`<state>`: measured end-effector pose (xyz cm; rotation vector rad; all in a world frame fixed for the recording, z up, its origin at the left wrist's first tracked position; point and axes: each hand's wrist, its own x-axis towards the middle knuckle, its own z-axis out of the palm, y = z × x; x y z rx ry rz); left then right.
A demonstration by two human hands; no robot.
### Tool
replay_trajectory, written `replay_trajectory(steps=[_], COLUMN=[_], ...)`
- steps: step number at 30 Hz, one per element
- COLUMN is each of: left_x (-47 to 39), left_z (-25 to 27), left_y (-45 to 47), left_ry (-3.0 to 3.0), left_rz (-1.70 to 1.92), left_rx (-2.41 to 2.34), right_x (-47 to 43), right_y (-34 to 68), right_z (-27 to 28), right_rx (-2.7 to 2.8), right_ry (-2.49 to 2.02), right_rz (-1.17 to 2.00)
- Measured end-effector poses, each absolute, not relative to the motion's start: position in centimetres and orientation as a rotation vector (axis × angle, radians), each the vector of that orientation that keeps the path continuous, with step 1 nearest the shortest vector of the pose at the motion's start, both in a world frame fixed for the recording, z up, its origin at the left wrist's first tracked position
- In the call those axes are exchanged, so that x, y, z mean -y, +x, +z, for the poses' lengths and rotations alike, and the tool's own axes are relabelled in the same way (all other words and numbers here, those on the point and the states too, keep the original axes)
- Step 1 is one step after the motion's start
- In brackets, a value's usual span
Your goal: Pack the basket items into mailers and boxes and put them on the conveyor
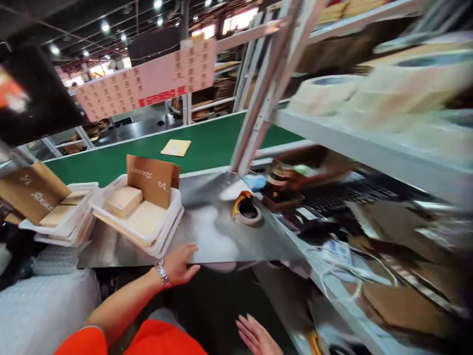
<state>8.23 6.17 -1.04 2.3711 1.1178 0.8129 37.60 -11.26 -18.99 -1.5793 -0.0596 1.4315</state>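
Observation:
My left hand (pixel 182 265), with a metal-link watch on the wrist, rests at the front edge of the steel worktop (pixel 269 244), fingers apart and holding nothing. Close beyond it stands a white plastic basket (pixel 177 207) with a flat pale box (pixel 123 199) and an upright brown cardboard piece (pixel 150 180) in it. My right hand (pixel 258 336) hangs low, below the worktop's front edge. Its fingers are stretched out and nothing is in them. Farther back on the steel lies a round yellow and black thing (pixel 246 209), perhaps a tape dispenser.
A second white basket (pixel 84 190) with brown cardboard stands at left, above bubble wrap (pixel 48 305). Behind runs a green conveyor belt (pixel 218 140) carrying a yellow envelope (pixel 176 147). A metal post (pixel 262 98) and a shelf (pixel 369 143) of blurred tape rolls (pixel 325 93) flank the right.

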Motion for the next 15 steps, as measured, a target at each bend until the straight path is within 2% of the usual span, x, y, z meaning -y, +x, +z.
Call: replay_trajectory(steps=[5,9,12,15], left_x=[-4.4,-3.5,-4.9,-8.8], left_z=[7.2,13.8,15.7,15.3], left_y=[-0.5,-7.5,-11.3,-15.6], left_ry=[2.257,1.849,1.811,2.126], left_rz=[1.004,0.837,0.829,0.909], left_rx=[-1.109,-0.953,-0.887,-1.270], right_x=[1.1,-2.2,-3.7,-4.7], right_y=[27.4,19.7,16.6,15.8], right_z=[-13.5,-12.3,-13.3,-15.1], right_rx=[0.406,0.488,0.592,0.647], right_ry=[-1.437,-1.292,-1.268,-1.340], right_rz=[1.910,2.207,2.152,1.955])
